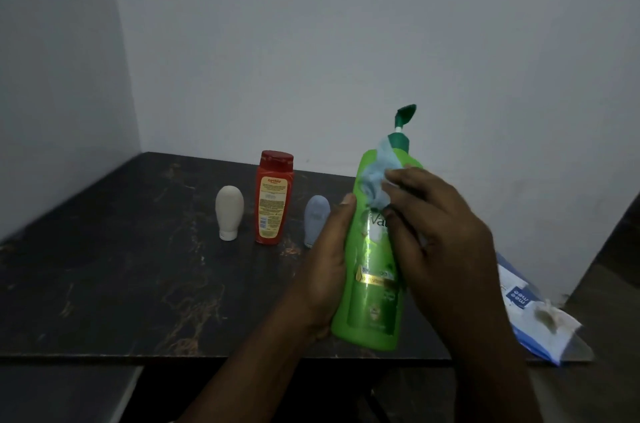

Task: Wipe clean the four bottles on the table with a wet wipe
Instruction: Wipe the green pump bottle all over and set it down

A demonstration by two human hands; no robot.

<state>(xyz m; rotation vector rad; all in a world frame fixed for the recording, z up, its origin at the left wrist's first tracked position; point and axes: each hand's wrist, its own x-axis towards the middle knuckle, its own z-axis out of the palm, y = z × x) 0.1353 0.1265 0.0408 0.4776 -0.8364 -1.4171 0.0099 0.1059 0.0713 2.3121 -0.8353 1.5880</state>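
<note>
My left hand (323,270) grips a tall green pump bottle (372,287) from its left side and holds it tilted above the dark table (121,284). My right hand (436,235) pinches a crumpled pale blue wet wipe (375,176) against the bottle's upper shoulder, just below the green pump head. Three other bottles stand in a row behind: a beige squeeze bottle (229,213) on its cap, a red bottle (273,197) with an orange label, and a grey-blue squeeze bottle (316,220) partly hidden by my left hand.
A blue and white wet wipe pack (533,308) lies at the table's right front corner, overhanging the edge. Pale walls meet in a corner behind the table on the left.
</note>
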